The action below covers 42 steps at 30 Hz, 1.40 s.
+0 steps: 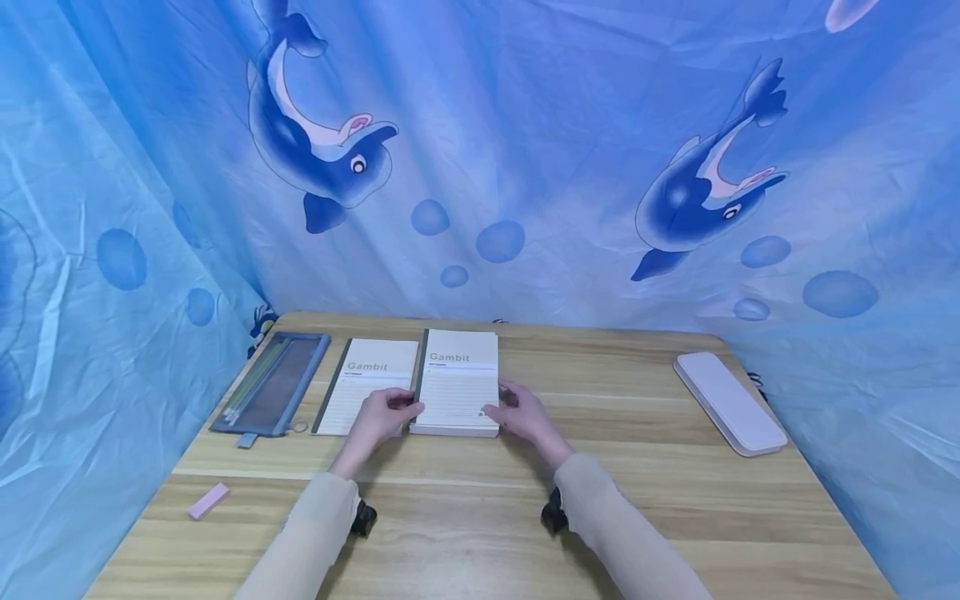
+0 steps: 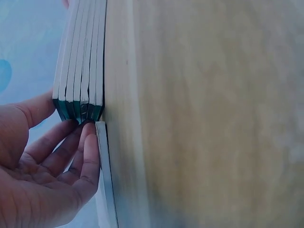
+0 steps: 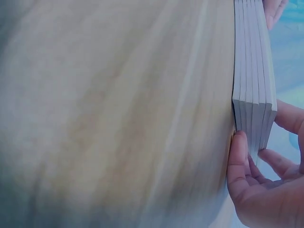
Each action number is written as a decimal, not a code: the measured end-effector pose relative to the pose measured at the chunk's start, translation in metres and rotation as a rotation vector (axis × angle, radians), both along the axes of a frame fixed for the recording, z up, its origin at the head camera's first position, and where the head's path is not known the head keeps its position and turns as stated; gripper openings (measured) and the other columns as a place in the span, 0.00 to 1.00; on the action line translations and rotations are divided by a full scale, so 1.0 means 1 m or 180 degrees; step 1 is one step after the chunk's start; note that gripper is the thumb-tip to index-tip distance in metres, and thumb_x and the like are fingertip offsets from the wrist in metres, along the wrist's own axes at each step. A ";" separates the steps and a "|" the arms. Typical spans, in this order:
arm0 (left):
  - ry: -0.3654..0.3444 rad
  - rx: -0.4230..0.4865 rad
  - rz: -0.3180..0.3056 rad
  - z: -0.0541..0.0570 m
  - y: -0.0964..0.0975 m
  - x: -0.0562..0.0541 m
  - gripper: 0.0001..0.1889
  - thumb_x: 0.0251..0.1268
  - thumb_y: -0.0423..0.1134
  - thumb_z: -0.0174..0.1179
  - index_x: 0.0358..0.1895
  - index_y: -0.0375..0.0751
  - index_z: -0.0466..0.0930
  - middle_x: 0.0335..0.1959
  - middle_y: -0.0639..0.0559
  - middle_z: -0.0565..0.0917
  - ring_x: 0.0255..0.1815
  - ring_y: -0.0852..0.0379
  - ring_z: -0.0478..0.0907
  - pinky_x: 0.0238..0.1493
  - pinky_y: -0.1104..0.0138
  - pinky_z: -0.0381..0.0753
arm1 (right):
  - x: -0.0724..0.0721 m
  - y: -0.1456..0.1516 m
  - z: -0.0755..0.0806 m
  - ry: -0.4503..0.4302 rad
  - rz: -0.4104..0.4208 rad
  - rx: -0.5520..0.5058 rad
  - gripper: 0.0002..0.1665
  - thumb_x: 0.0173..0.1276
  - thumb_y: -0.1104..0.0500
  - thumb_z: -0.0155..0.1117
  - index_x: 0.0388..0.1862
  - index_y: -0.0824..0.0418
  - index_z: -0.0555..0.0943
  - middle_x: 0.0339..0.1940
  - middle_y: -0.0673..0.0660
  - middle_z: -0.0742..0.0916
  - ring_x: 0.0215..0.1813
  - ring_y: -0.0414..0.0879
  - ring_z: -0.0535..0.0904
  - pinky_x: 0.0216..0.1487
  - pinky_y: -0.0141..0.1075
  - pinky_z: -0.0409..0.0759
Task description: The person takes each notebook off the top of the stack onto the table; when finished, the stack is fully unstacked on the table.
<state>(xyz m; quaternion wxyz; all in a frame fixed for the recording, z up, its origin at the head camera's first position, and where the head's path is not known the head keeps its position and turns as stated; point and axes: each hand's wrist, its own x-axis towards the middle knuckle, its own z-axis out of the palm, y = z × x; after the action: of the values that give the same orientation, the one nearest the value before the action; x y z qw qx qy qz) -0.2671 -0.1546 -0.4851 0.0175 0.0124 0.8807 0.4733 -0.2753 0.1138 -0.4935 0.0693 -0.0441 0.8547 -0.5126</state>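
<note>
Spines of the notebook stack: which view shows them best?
The left wrist view: the green spines stand side by side, up close. The head view shows them only as a thin dark strip along the left of the stack; the right wrist view shows page edges, no spines.

Pale sleeves (image 1: 307, 533) are worn — with black wrist cameras (image 1: 364, 519)

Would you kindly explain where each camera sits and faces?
Head: head-worn, facing forward and down at the notebook stack; left hand, right hand, sleeves show.
Left wrist: on that wrist, facing the stack's spines; mainly left hand.
Right wrist: on that wrist, facing the stack's page edges; right hand, left fingers.
Both wrist views share the stack.
</note>
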 end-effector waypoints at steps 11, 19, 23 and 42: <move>0.0018 -0.0115 -0.0011 -0.002 0.000 -0.002 0.20 0.64 0.41 0.67 0.53 0.28 0.82 0.45 0.39 0.86 0.47 0.43 0.82 0.52 0.51 0.79 | -0.003 -0.006 0.002 0.0031 -0.0241 -0.0037 0.40 0.62 0.52 0.73 0.68 0.68 0.70 0.35 0.58 0.80 0.33 0.47 0.75 0.34 0.36 0.75; -0.0054 -0.0043 0.0014 -0.002 0.001 -0.003 0.20 0.64 0.39 0.67 0.53 0.27 0.81 0.45 0.38 0.86 0.48 0.43 0.82 0.53 0.52 0.79 | -0.002 -0.011 -0.002 0.0297 -0.0312 0.0083 0.31 0.63 0.55 0.73 0.58 0.73 0.77 0.27 0.55 0.79 0.26 0.43 0.72 0.28 0.33 0.72; -0.0059 -0.0050 0.0005 -0.001 0.000 -0.003 0.20 0.64 0.39 0.67 0.53 0.26 0.81 0.45 0.37 0.86 0.48 0.43 0.83 0.53 0.52 0.80 | -0.002 -0.012 0.000 0.0382 -0.0293 0.0095 0.28 0.64 0.58 0.72 0.57 0.75 0.78 0.24 0.53 0.77 0.24 0.43 0.70 0.26 0.33 0.70; 0.0005 -0.0092 -0.0062 0.001 0.000 -0.002 0.20 0.64 0.38 0.67 0.53 0.26 0.81 0.44 0.37 0.86 0.46 0.43 0.83 0.51 0.53 0.81 | -0.003 -0.006 -0.003 0.0402 -0.0414 0.0011 0.26 0.64 0.62 0.70 0.56 0.76 0.77 0.27 0.53 0.76 0.27 0.43 0.70 0.28 0.33 0.72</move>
<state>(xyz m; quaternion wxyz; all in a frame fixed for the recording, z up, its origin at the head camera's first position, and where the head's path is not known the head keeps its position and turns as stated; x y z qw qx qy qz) -0.2692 -0.1543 -0.4841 0.0215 0.0211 0.8873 0.4602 -0.2779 0.1074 -0.4968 -0.0181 -0.0207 0.8594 -0.5106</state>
